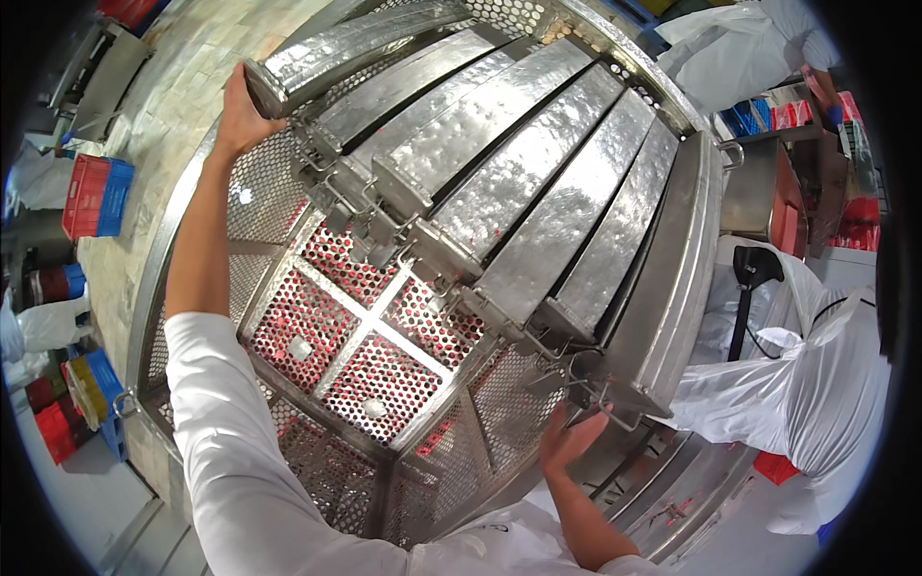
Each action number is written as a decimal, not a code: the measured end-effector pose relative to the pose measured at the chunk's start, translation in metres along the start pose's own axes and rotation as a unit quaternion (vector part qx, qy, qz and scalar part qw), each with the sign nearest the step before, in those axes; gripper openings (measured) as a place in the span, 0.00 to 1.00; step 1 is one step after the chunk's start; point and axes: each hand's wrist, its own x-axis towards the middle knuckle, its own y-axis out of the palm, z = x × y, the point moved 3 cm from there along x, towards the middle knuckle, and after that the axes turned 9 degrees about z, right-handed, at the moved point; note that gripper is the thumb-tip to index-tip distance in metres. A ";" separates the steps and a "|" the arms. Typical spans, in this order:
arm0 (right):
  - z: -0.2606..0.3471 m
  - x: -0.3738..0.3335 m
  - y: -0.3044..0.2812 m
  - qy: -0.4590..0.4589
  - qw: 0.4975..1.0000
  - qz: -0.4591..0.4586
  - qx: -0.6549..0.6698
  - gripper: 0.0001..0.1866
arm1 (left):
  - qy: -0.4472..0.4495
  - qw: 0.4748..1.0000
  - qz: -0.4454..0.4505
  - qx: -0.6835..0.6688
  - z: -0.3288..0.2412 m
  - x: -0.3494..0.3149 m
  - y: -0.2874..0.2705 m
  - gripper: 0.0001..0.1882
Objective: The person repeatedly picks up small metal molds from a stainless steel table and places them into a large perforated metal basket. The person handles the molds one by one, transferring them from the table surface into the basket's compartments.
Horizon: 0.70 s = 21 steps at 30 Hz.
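Inside a perforated basket, the left metal box, near the rim, lies clamped in the left hand, while the part-open right hand touches the right box.

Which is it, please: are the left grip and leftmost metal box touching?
Touching: in the head view, the left grip cups the metal box at one end.

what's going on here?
A person's bare left hand grips the near end of the leftmost long metal box. The right hand is at the near end of the rightmost box, by its wire latch; its exact contact is unclear. More metal boxes lie side by side between them, over a perforated metal basket.
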 end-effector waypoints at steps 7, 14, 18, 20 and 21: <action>-0.002 -0.003 0.002 0.088 0.995 0.036 -0.031 0.57 | -0.026 0.994 0.017 0.104 -0.032 -0.171 0.020 0.61; -0.022 -0.009 0.021 0.087 0.995 0.048 -0.024 0.63 | -0.333 0.914 0.214 -0.089 -0.043 -0.449 0.109 0.43; -0.002 -0.005 -0.008 0.054 0.996 0.067 0.030 0.66 | -0.467 0.843 0.009 -0.268 -0.077 -0.562 0.163 0.28; -0.019 0.003 -0.013 0.032 0.993 0.086 0.076 0.62 | -0.374 0.875 -0.053 -0.301 -0.180 -0.531 0.161 0.25; -0.035 0.007 -0.019 0.018 0.988 0.100 0.117 0.60 | -0.324 0.911 -0.006 -0.256 -0.284 -0.485 0.120 0.23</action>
